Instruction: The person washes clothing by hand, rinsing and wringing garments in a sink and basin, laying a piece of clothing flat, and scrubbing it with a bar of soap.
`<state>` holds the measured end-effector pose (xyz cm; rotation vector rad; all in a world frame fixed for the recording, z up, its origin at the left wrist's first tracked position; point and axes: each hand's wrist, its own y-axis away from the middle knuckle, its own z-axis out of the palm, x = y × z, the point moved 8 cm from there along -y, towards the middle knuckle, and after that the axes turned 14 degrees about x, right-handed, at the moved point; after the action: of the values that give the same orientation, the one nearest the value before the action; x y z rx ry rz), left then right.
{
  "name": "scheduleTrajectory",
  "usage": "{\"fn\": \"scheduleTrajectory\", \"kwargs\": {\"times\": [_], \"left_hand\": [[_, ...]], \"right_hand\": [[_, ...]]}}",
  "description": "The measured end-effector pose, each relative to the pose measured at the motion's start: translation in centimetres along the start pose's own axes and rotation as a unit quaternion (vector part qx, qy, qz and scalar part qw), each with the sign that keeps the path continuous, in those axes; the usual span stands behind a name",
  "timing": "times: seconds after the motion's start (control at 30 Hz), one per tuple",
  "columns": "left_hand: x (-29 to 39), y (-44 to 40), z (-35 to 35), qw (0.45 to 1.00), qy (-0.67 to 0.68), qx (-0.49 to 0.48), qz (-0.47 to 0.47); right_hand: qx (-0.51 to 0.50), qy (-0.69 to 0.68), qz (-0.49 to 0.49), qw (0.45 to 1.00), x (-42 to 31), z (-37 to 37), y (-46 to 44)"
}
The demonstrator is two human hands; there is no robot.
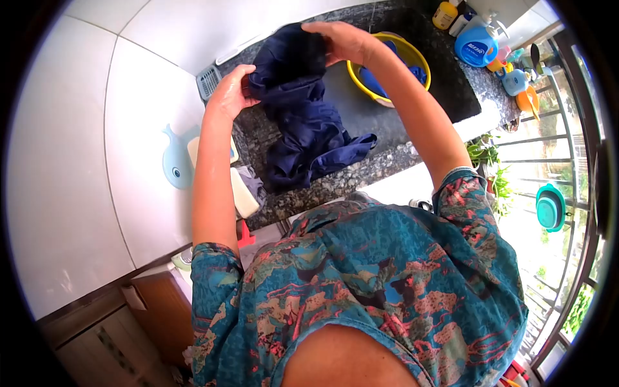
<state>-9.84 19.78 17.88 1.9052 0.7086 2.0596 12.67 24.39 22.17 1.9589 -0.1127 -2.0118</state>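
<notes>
A dark navy garment [296, 97] is bunched at its top between my two hands and hangs down over the granite washing slab [277, 209], its lower folds lying on the stone. My left hand [232, 93] has its fingers curled round the garment's left edge. On the upper right edge, my right hand [345, 42] grips the cloth, with its fingertips partly hidden in the folds. The garment's exact kind cannot be made out. Right of it, a yellow basin [353, 76] stands in the sink, holding bright blue cloth [373, 82].
A blue pump bottle [476, 48], a yellow bottle [445, 14] and an orange scoop [527, 100] stand at the right corner. A grey plastic basket [207, 82] sits by the tiled wall, left. A teal basin [550, 208] hangs on the window bars.
</notes>
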Motion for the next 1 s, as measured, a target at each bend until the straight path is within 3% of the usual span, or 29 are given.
{"fn": "scheduleTrajectory", "kwargs": {"times": [0.03,0.07,0.17,0.2,0.3,0.33,0.4,0.43,0.5,0.53,0.57,0.67,0.73,0.77,0.8,0.87,0.9,0.93,0.97,1.0], "left_hand": [[0.7,-0.1,0.1,0.999,0.042,-0.026,-0.014],[1.7,0.3,-0.1,1.000,0.020,-0.009,0.005],[5.7,2.8,1.6,0.964,-0.135,0.058,0.223],[6.0,3.7,2.6,0.952,-0.162,0.028,0.257],[6.6,3.9,2.5,0.862,-0.325,0.097,0.376],[6.9,3.6,1.6,0.841,-0.372,0.131,0.372],[8.3,3.8,0.0,0.787,-0.461,0.197,0.360],[8.9,4.2,-0.9,0.803,-0.467,0.199,0.312],[11.0,6.1,-1.4,0.794,-0.480,0.214,0.306],[11.0,6.8,-1.2,0.837,-0.468,0.180,0.217],[11.6,7.4,-0.9,0.847,-0.454,0.163,0.224],[12.9,8.6,-0.4,0.889,-0.372,0.104,0.245],[13.7,9.4,-0.3,0.933,-0.257,0.049,0.246],[13.8,9.5,-0.5,0.955,-0.187,0.036,0.229],[13.8,9.6,-0.8,0.970,-0.117,0.021,0.212],[13.7,9.5,-0.6,0.981,-0.021,-0.039,0.192],[13.8,9.5,-0.7,0.978,-0.044,-0.040,0.202],[13.7,9.7,-0.6,0.974,-0.066,-0.041,0.212],[13.6,9.7,-0.4,0.970,-0.089,-0.043,0.221],[13.7,9.2,-1.2,0.962,-0.122,0.033,0.241]], "right_hand": [[-0.029,-0.034,0.001,0.999,-2.0,0.7,0.8],[-0.082,0.003,-0.058,0.995,-3.9,1.3,0.8],[-0.065,0.016,-0.185,0.980,-8.6,2.5,1.5],[-0.042,-0.009,-0.114,0.993,-9.9,2.5,2.5],[-0.022,0.032,-0.249,0.968,-12.4,3.0,1.0],[0.080,0.229,-0.387,0.890,-13.8,2.1,1.7],[0.178,0.311,-0.481,0.800,-13.7,1.3,1.5],[0.226,0.349,-0.522,0.745,-13.6,0.9,1.5],[0.242,0.378,-0.474,0.758,-13.4,0.5,1.6],[0.245,0.399,-0.465,0.752,-13.2,0.5,0.9],[0.248,0.419,-0.455,0.745,-13.0,0.5,0.0],[0.165,0.345,-0.453,0.805,-13.9,0.2,-3.8],[0.045,0.227,-0.248,0.941,-14.4,0.5,-4.4],[0.013,0.124,-0.160,0.979,-15.4,1.0,-1.7],[-0.020,0.094,-0.135,0.986,-15.8,1.3,-1.3],[-0.056,0.125,-0.207,0.969,-16.5,1.8,-1.4],[-0.075,0.142,-0.243,0.957,-16.8,2.2,-1.3],[-0.039,0.247,-0.301,0.920,-17.1,2.5,-1.5],[0.034,0.338,-0.413,0.845,-17.5,2.4,-1.4],[0.107,0.419,-0.511,0.743,-17.2,2.8,-1.0]]}}
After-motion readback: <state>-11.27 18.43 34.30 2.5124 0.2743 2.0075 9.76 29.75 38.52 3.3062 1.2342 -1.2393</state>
